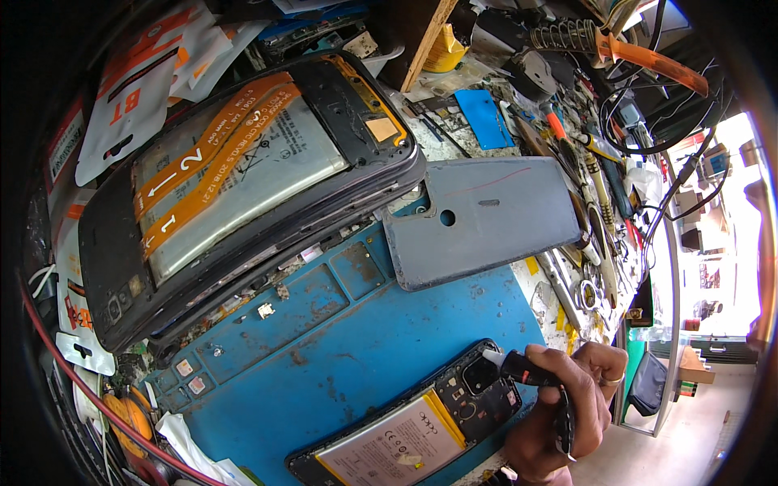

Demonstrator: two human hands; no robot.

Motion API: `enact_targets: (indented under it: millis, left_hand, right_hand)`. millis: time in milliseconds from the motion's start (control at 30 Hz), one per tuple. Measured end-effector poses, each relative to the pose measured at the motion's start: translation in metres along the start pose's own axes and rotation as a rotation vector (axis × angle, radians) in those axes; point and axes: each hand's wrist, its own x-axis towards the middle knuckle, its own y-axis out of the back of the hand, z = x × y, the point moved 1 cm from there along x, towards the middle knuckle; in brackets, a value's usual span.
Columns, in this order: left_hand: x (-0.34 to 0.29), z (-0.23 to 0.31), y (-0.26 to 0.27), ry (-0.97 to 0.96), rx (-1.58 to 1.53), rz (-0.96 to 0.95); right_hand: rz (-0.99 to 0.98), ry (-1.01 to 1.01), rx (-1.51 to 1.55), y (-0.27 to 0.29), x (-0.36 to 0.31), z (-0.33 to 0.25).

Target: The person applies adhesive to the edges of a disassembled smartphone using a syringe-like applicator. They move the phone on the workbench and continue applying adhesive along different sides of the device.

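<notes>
My right hand (571, 397), with a ring on one finger, is closed around a black-handled tool (527, 370) with a short pale tip; its exact kind I cannot make out. That tip is at the dark camera block (480, 374) of an opened smartphone (466, 397); whether it touches is unclear. The phone lies at an angle on the blue work mat (324, 381), its lower end cut off by the frame. A pale battery (395, 441) with yellow edges shows inside it. My left hand is out of view.
A grey phone back cover (494, 223) lies beyond the mat. Large opened devices (243, 178) are stacked at the left, orange ribbons across a silver battery. Pliers, screwdrivers and other tools (596, 194) crowd the right. A red cable (89, 389) and white pouches (130, 121) line the left.
</notes>
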Motion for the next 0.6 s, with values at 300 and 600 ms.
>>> enact_targets:
  millis: [300, 600]
  left_hand:
    - [0.016, 0.006, 0.0, 0.184, 0.067, -0.009]
    - [0.016, 0.005, 0.001, 0.153, 0.06, -0.003]
  right_hand:
    - [0.118, 0.009, -0.024, -0.007, 0.003, -0.001]
    - [0.073, -0.005, -0.009, -0.004, 0.001, 0.004]
